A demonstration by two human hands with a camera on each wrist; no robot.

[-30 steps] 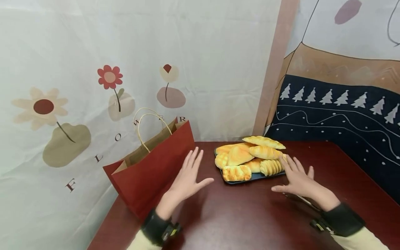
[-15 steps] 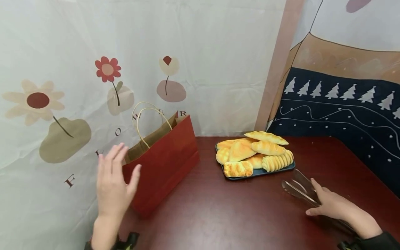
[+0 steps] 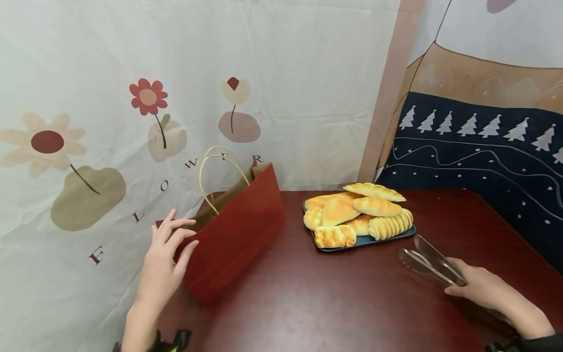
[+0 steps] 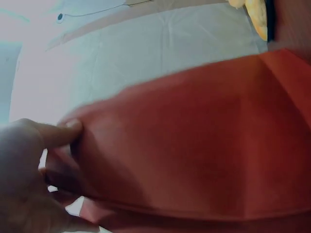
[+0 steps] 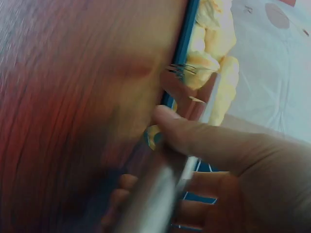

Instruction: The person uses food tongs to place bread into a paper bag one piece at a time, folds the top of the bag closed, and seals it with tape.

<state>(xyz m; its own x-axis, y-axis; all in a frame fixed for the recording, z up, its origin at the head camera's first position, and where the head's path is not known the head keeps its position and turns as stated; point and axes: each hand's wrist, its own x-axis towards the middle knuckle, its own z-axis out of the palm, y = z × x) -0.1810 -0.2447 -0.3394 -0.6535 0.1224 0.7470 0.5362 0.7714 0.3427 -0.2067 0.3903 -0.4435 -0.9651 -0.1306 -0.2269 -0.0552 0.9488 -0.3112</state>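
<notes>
My left hand [image 3: 160,264] pinches the near-left rim of a red paper bag [image 3: 237,232], which stands with its brown mouth and twisted handles upward. The left wrist view has the thumb [image 4: 65,133] against the bag's red outer side [image 4: 194,145], other fingers partly hidden behind it. To the right, my right hand [image 3: 488,288] grips a pair of metal tongs [image 3: 435,261]. Their tips stand apart, pointing toward the bread. In the right wrist view, the thumb lies along the upper arm of the tongs [image 5: 155,194], with fingers curled underneath.
A dark blue tray [image 3: 363,242] piled with several bread pieces [image 3: 340,210] sits at the back of the dark red table [image 3: 316,298]. Behind the table hangs a pale cloth [image 3: 303,98] with printed flowers, and a navy cloth [image 3: 475,161] with printed trees is at the right.
My left hand has moved left to the bag and taken hold of its rim, shifting the bag slightly. My right hand has reached down to the tongs and now grips them.
</notes>
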